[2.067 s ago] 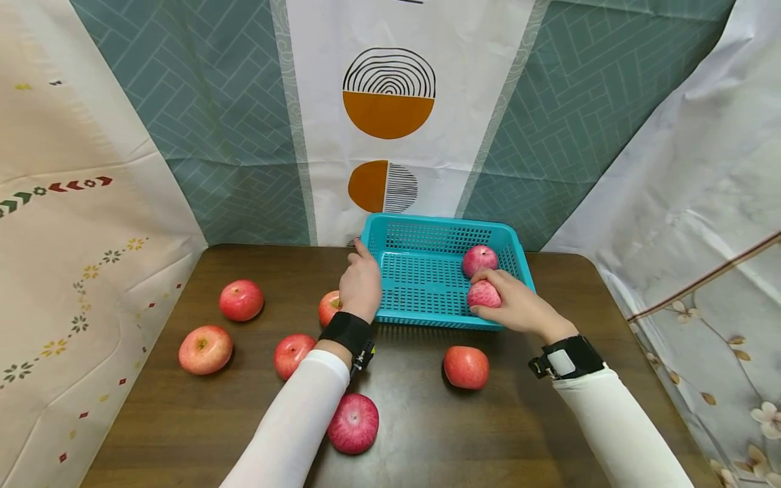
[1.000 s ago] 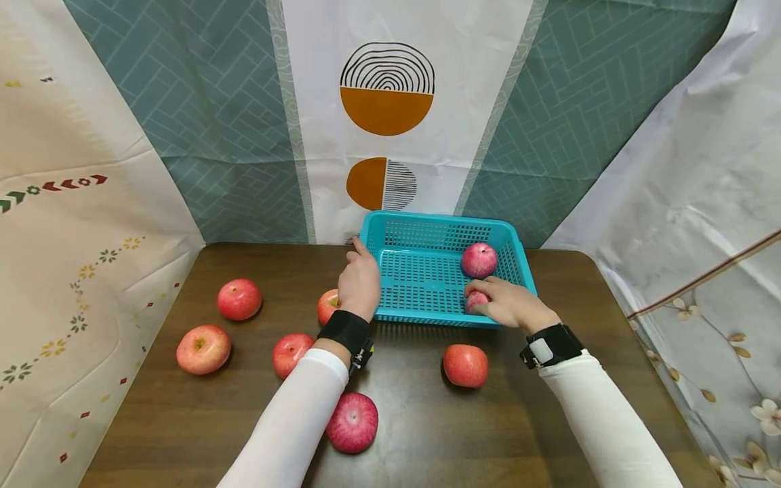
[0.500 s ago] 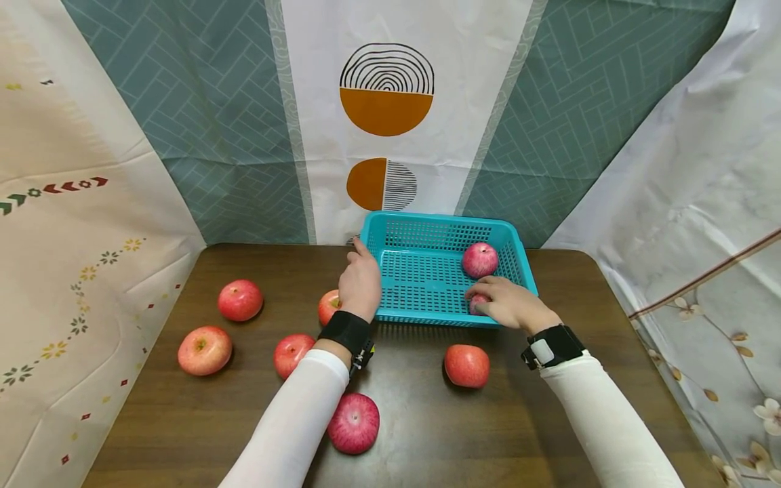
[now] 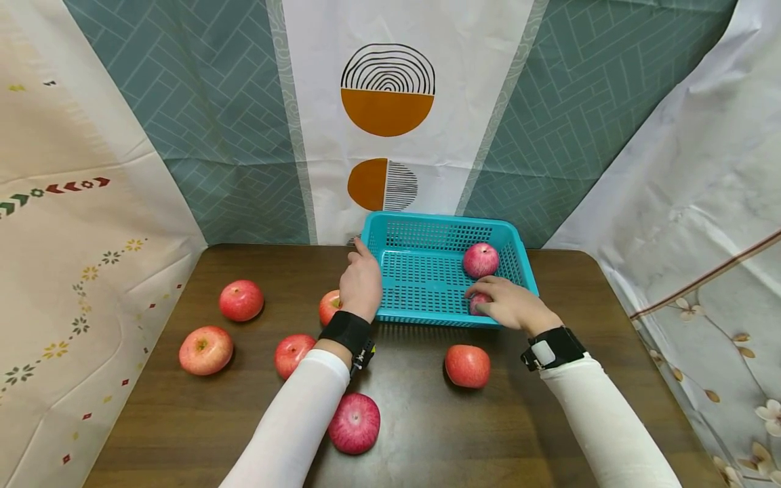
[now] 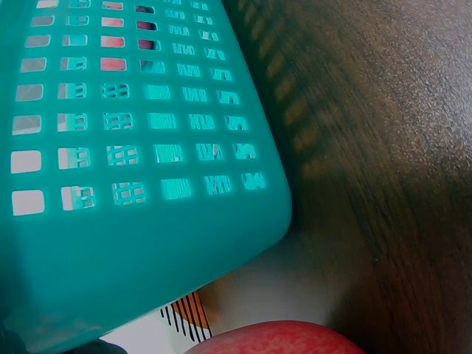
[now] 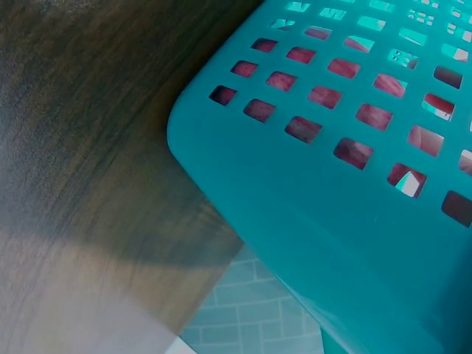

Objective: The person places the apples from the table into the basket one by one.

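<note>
In the head view, my right hand (image 4: 511,303) reaches over the near right corner of a turquoise plastic basket (image 4: 421,317). Its fingers curl over a pink-red apple (image 4: 478,305) low inside, mostly covered by the hand. A second apple (image 4: 481,260) sits just behind it in the basket. My left hand (image 4: 361,283) grips the basket's left end, one finger extended along the rim and the others hidden from view. The left wrist view shows the basket's slotted wall (image 5: 147,228); the right wrist view shows red through the slots of the basket (image 6: 295,184).
On the brown wooden table (image 4: 518,434), a red apple (image 4: 467,366) lies in front of the basket. A darker apple (image 4: 354,423) and a red one (image 4: 294,355) lie by the left forearm, another (image 4: 329,308) beside the left hand. Two more apples (image 4: 241,300) lie farther left.
My right hand has lowered the apple into the basket's near right corner, and has stayed almost still since. The left hand keeps its place at the basket's left end.
</note>
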Action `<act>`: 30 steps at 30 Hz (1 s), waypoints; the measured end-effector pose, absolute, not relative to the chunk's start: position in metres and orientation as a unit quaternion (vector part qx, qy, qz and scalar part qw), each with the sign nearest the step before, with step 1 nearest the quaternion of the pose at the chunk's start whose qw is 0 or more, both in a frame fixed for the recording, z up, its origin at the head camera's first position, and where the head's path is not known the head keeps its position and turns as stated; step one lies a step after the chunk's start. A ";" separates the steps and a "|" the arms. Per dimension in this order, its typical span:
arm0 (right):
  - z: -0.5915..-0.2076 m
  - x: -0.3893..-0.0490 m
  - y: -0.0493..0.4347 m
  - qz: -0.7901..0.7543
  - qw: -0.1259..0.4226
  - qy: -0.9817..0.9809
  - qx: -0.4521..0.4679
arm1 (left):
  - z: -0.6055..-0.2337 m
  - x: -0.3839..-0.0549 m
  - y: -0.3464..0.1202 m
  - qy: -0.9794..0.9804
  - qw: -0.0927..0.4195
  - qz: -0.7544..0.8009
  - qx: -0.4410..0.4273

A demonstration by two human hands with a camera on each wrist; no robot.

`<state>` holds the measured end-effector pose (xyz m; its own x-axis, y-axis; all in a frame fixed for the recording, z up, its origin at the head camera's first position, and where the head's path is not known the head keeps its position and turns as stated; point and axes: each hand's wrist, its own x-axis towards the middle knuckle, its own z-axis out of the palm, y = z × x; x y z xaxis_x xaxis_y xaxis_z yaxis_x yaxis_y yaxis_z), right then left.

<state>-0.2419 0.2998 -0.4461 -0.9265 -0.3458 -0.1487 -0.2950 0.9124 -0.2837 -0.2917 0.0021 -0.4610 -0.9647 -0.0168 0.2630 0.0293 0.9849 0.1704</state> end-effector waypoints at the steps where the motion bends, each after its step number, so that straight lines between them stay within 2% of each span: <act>1: -0.446 -0.242 0.300 -0.130 0.097 0.973 -0.164 | -0.461 -0.292 0.002 -0.987 0.136 -0.085 -0.003; 11: -0.450 -0.240 0.303 -0.148 0.068 0.972 -0.172 | -0.461 -0.290 0.004 -0.989 0.124 -0.076 -0.002; 23: -0.451 -0.236 0.305 -0.166 -0.065 0.960 -0.216 | -0.459 -0.292 0.003 -0.990 0.106 -0.093 -0.001; 30: -0.451 -0.235 0.305 -0.168 -0.073 0.959 -0.217 | -0.459 -0.291 0.003 -0.991 0.098 -0.094 -0.001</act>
